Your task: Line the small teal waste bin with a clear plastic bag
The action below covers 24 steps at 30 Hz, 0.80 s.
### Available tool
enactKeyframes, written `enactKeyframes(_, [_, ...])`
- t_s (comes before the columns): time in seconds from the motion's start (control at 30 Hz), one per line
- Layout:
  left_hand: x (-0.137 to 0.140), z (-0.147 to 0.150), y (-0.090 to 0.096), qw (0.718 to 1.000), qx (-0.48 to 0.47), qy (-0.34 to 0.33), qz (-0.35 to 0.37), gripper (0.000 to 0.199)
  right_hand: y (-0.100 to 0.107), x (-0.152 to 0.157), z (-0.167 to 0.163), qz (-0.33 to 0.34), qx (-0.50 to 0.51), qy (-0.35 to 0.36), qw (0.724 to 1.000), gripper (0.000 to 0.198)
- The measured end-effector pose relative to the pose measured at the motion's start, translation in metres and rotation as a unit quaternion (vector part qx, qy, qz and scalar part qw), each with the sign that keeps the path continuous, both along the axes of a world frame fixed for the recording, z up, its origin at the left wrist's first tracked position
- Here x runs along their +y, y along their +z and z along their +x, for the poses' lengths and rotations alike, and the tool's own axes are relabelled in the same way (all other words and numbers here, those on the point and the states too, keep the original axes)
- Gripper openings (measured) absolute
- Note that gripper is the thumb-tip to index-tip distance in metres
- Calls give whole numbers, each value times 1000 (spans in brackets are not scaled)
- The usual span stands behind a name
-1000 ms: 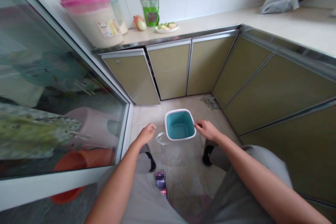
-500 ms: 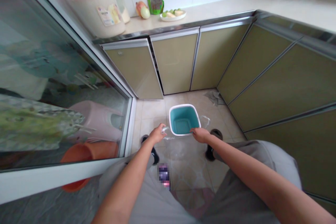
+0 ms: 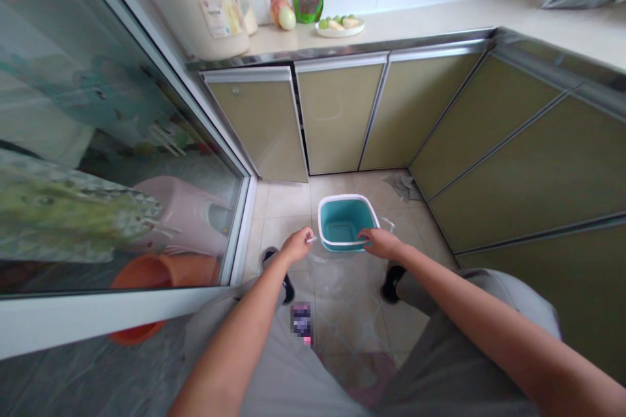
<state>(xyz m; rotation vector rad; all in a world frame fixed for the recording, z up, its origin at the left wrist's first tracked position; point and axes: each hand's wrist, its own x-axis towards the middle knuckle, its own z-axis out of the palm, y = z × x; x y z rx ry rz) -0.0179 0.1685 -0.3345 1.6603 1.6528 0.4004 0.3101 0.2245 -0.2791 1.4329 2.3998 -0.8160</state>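
A teal bucket (image 3: 342,214) with a whitish rim (image 3: 348,197) stands on the tiled floor between my feet, its inside bare. My right hand (image 3: 384,243) grips the near right part of the rim, fingers curled over the inner side. A strip of teal wall shows under the near rim. My left hand (image 3: 298,245) is closed just left of the bucket, pinching a bit of clear plastic film (image 3: 312,240). More see-through film appears around the bucket's near and right sides; how far it spreads is hard to make out.
Cupboard doors (image 3: 337,117) enclose the far and right sides; one at left (image 3: 261,124) sits ajar. A glass sliding door (image 3: 147,143) borders the left. A grey cloth (image 3: 405,186) lies in the corner. On the counter (image 3: 415,26) stand a plate (image 3: 340,31) and a large container (image 3: 195,19).
My right hand has shifted slightly right and up with the near rim, and teal wall now shows beneath it. My left hand has moved a little right. The view has tilted slightly.
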Motion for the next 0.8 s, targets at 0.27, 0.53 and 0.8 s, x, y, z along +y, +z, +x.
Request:
enactKeyframes(0.27, [3, 3, 11, 999, -21, -31, -11, 21, 82, 43, -2, 60, 16, 4, 998, 27])
enactKeyframes(0.53, [3, 2, 14, 999, -13, -35, -17, 28, 119, 125, -17, 133, 69, -25, 988, 29])
enactKeyframes(0.8, [5, 2, 9, 998, -3, -47, -28, 29, 97, 183, -27, 205, 92, -172, 959, 55])
